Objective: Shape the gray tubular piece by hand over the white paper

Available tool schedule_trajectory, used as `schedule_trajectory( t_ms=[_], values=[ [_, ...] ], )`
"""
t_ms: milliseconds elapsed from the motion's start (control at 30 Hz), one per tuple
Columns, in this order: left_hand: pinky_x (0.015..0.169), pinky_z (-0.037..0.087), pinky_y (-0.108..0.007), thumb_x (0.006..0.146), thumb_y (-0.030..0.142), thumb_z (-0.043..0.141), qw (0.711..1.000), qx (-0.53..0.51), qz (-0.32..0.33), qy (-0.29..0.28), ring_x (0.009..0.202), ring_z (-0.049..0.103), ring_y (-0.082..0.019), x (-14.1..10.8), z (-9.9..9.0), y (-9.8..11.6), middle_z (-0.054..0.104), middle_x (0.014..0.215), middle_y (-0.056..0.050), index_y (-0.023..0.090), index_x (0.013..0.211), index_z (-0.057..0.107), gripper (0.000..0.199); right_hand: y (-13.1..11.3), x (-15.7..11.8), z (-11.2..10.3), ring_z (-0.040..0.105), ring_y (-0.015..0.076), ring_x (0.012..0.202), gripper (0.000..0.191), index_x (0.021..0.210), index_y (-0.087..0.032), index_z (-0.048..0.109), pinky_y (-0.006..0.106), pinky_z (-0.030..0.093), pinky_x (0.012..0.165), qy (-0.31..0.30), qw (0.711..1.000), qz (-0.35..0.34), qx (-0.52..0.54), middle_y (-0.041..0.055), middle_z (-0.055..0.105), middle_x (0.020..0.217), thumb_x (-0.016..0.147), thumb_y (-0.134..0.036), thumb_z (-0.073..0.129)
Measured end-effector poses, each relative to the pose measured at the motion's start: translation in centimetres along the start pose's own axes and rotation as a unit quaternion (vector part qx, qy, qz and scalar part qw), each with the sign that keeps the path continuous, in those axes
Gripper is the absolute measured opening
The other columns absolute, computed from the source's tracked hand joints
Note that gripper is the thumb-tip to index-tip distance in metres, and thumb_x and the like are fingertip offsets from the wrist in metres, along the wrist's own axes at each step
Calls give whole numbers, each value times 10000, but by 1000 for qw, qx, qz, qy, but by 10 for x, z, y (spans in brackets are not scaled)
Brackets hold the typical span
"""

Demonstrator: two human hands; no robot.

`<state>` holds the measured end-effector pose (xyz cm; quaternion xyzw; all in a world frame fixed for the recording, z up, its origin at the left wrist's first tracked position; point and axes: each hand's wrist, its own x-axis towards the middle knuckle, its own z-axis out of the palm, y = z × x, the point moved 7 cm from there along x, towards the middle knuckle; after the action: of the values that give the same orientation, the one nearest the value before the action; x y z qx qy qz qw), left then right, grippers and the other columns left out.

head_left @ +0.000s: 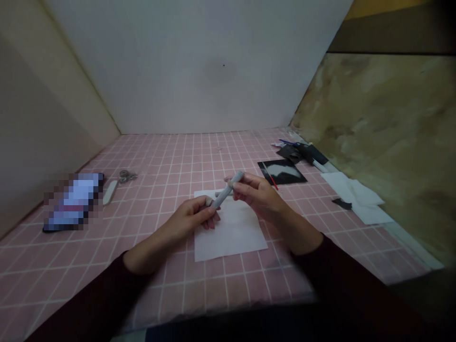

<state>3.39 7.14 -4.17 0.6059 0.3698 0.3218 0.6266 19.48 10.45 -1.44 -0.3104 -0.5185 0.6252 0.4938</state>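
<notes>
A slim grey stick-like object (224, 194) is held tilted between my two hands, its upper end to the right. My left hand (197, 212) pinches its lower end between thumb and fingers. Around the upper end are the closed fingers of my right hand (257, 191). Beneath both hands lies a white sheet of paper (231, 237). Another small grey piece (220, 194) shows near the sheet's top edge, partly hidden behind the held object.
On the pink tiled table (160, 266), a blurred phone (74, 202), a white strip (110, 192) and scissors (126, 176) lie left. Right are a black sheet with white patch (285, 172), a red stick (273, 182), dark scraps (290, 153) and white papers (356, 194).
</notes>
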Motion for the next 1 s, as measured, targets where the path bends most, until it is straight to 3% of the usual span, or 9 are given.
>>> schedule_trajectory(
  t_ms=[200, 467, 833, 1000],
  values=[
    [657, 425, -257, 897, 359, 671, 1000, 0, -8, -17, 671, 540, -118, -1, 4, 1, 610, 765, -9, 155, 848, 600, 221, -2, 1, 0, 556, 113, 716, 185, 842, -199, 724, 263, 472, 674, -4, 997, -29, -66, 0, 631, 809, 814, -375, 771],
    [624, 425, -254, 896, 385, 652, 999, -19, -13, -39, 636, 544, -103, -1, 8, 2, 594, 769, 4, 147, 896, 610, 241, 2, 1, 3, 596, 141, 793, 246, 1003, -215, 751, 274, 489, 671, -23, 995, -30, -91, 45, 691, 964, 801, -353, 780],
    [624, 450, -269, 853, 453, 696, 998, -40, -8, -51, 612, 580, -110, -1, 10, 0, 642, 751, -23, 146, 845, 597, 323, 4, 0, -2, 564, 146, 687, 191, 895, -220, 771, 301, 459, 643, 10, 992, -34, -119, 26, 678, 792, 801, -387, 776],
    [600, 454, -262, 840, 484, 708, 998, -52, 6, -43, 587, 575, -101, 0, 9, 3, 628, 736, -11, 149, 848, 591, 355, 19, -3, 17, 576, 154, 624, 202, 838, -205, 735, 306, 448, 592, -44, 991, 0, -122, 20, 669, 711, 769, -386, 794]
  ],
)
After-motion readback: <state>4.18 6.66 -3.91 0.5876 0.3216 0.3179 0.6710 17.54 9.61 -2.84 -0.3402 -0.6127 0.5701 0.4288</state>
